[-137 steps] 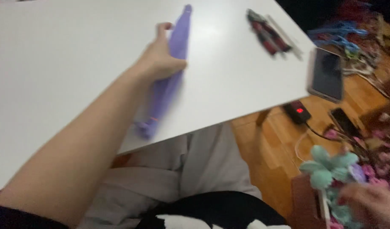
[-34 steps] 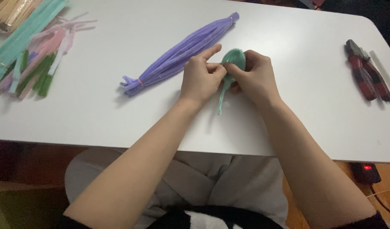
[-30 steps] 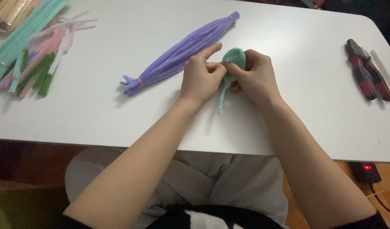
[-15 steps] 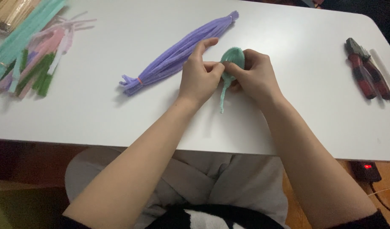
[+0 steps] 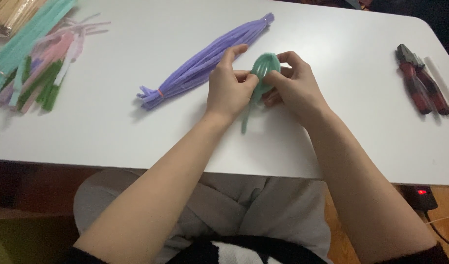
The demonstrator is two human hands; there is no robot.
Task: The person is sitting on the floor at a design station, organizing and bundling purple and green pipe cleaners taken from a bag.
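white table (image 5: 136, 142), purple stems (image 5: 205, 61), red pliers (image 5: 420, 85)

Both forearms reach in from the near edge of the tabletop and meet above its middle. The left hand (image 5: 229, 90) is curled, index finger raised, thumb pressed toward the right hand (image 5: 295, 85). The right hand's fingers are bent, fingertips facing the left. Both hands pinch closed.
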